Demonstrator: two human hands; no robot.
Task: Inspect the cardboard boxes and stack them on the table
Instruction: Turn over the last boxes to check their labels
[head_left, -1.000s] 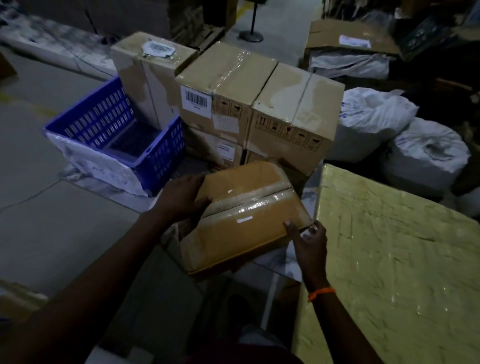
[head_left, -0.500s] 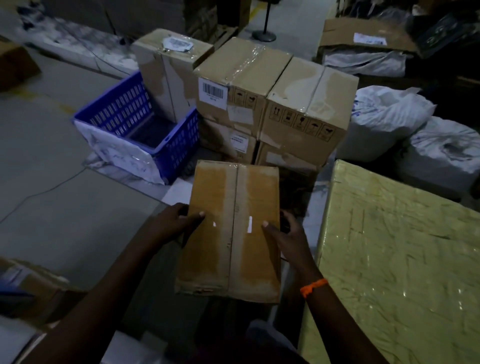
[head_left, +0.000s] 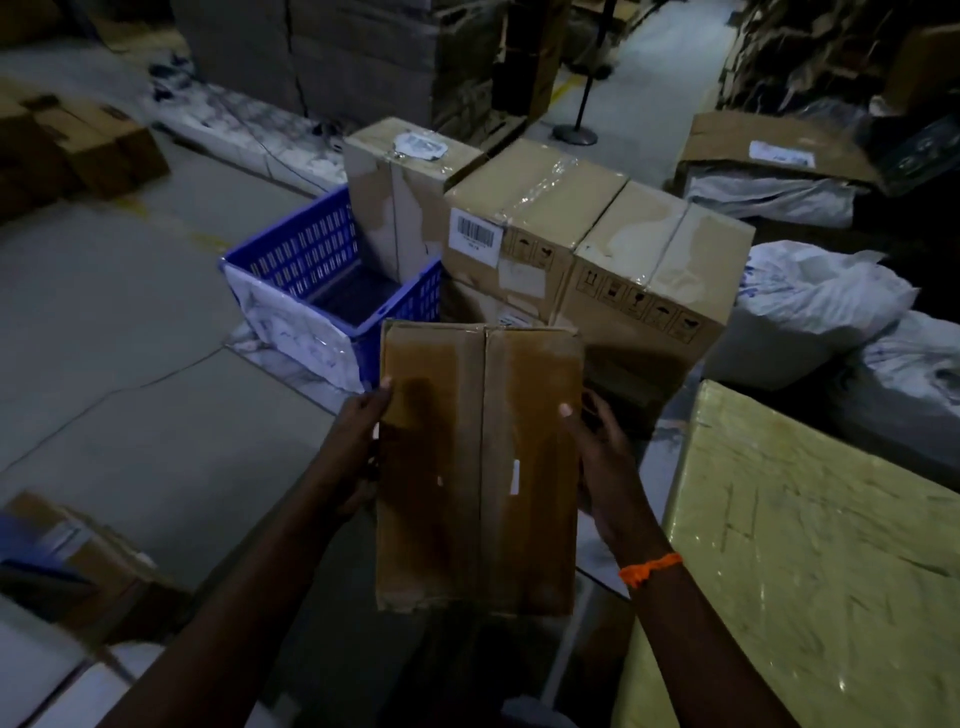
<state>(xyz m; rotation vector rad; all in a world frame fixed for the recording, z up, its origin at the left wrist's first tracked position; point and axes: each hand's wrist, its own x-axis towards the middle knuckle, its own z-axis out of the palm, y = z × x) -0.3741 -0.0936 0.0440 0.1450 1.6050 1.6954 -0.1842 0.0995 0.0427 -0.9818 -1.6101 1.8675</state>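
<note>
I hold a brown taped cardboard box (head_left: 478, 467) in front of me, its long side running away from me and its taped seam facing up. My left hand (head_left: 358, 441) grips its left edge and my right hand (head_left: 597, 452), with an orange wristband, grips its right edge. Behind it stand stacked cardboard boxes (head_left: 535, 223), one with a barcode label, another (head_left: 660, 280) with handling symbols. The table (head_left: 831, 545), wrapped in yellowish plastic film, lies at the lower right.
A blue plastic crate (head_left: 311, 280) sits on the floor left of the stack. White sacks (head_left: 810, 301) lie right of the boxes. More cartons (head_left: 67, 150) are at the far left, and a box (head_left: 78, 561) at the lower left. A stand (head_left: 576, 130) is behind.
The box has turned from lying tilted and crosswise to lengthwise in my hands and has risen. My right hand shifted from its near corner to its right edge. The view has lifted.
</note>
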